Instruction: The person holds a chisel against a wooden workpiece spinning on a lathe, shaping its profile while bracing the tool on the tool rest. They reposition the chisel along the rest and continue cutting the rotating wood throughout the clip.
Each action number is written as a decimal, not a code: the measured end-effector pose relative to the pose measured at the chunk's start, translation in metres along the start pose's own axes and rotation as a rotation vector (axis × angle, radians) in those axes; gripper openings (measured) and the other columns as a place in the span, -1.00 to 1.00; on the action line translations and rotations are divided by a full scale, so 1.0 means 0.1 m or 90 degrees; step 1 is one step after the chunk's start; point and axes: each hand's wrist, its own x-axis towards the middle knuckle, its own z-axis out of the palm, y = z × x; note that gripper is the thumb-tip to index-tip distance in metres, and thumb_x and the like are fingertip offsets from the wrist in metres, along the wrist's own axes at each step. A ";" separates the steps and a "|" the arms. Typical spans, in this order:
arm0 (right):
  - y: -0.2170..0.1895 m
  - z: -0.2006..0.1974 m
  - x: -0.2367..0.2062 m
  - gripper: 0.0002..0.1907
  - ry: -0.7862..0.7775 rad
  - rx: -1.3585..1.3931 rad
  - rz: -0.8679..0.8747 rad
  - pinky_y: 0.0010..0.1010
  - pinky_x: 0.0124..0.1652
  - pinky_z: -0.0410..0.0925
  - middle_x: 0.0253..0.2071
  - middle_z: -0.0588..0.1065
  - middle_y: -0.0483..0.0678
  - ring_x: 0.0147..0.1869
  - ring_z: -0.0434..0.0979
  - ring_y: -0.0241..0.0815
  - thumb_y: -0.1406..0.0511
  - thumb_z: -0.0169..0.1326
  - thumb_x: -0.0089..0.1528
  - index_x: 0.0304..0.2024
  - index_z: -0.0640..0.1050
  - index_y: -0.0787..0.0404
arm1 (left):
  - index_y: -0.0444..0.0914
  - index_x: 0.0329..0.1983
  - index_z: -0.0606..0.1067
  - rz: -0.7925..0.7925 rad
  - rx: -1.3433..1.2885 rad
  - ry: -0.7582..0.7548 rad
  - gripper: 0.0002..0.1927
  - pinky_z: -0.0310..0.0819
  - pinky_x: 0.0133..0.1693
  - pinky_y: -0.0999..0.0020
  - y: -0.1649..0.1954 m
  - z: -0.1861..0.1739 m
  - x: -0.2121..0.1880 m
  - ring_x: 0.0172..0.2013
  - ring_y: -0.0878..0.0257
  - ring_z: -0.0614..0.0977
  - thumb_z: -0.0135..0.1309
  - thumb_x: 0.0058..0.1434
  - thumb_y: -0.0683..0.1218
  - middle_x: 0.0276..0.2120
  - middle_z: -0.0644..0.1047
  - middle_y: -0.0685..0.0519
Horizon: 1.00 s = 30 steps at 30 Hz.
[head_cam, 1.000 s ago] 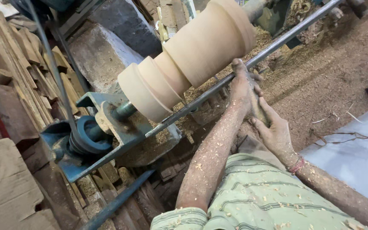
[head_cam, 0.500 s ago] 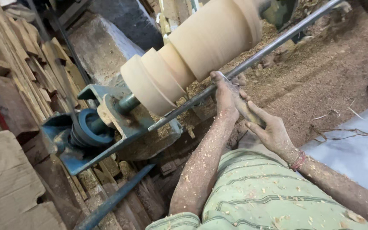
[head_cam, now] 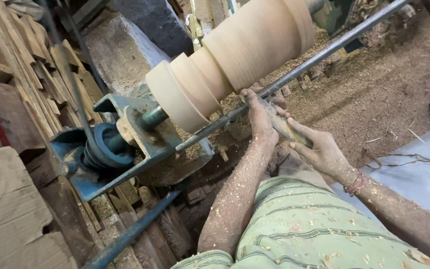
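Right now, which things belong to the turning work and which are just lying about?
In use:
- stepped wooden workpiece on the lathe
- metal rest bar
- turning tool, gripped by left hand and right hand
- blue pulley and bracket

Lying about:
- stacked timber offcuts
- wood shavings on the ground
- pale sheet
- twigs

The long, sawdust-covered metal turning chisel (head_cam: 280, 124) lies slanted across the grey steel rest bar (head_cam: 294, 75), its tip just under the pale, stepped wooden cylinder (head_cam: 235, 57). This cylinder sits horizontally on the blue lathe, smooth, with a thin disc-shaped end.
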 end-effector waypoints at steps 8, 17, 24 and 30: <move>0.01 -0.17 0.09 -0.29 -0.060 -0.049 0.041 -0.30 -0.01 0.44 0.05 0.59 0.20 0.01 0.68 -0.12 0.26 0.24 0.16 0.37 0.37 0.16 | -0.38 -0.10 0.40 0.005 -0.017 0.008 -0.03 0.58 -0.47 0.23 -0.08 -0.02 0.06 -0.60 0.21 0.56 -0.32 0.27 0.64 -0.51 0.53 -0.04; 0.05 -0.39 0.24 -0.27 -0.143 -0.037 0.047 -0.33 -0.01 0.48 0.04 0.64 0.10 -0.04 0.67 -0.23 0.26 0.24 0.15 0.38 0.37 0.11 | -0.38 -0.10 0.43 0.016 -0.097 -0.016 0.00 0.57 -0.37 0.25 -0.20 -0.12 0.07 -0.51 0.21 0.56 -0.31 0.25 0.66 -0.46 0.54 -0.04; 0.08 0.06 -0.26 -0.28 0.015 -0.016 -0.006 -0.26 0.06 0.41 0.13 0.56 0.23 0.11 0.60 -0.08 0.32 0.23 0.19 0.41 0.35 0.22 | -0.38 -0.12 0.46 0.032 -0.045 -0.077 -0.04 0.51 -0.46 0.34 -0.49 -0.20 -0.07 -0.53 0.28 0.54 -0.25 0.34 0.64 -0.48 0.48 0.03; 0.14 0.24 -0.21 -0.31 0.056 0.015 0.027 -0.29 0.02 0.43 0.06 0.57 0.27 0.11 0.64 -0.08 0.34 0.21 0.20 0.38 0.36 0.26 | -0.42 -0.25 0.46 0.026 0.118 0.047 0.02 0.50 -0.59 0.41 -0.29 -0.13 0.02 -0.68 0.27 0.55 -0.32 0.27 0.66 -0.60 0.43 -0.05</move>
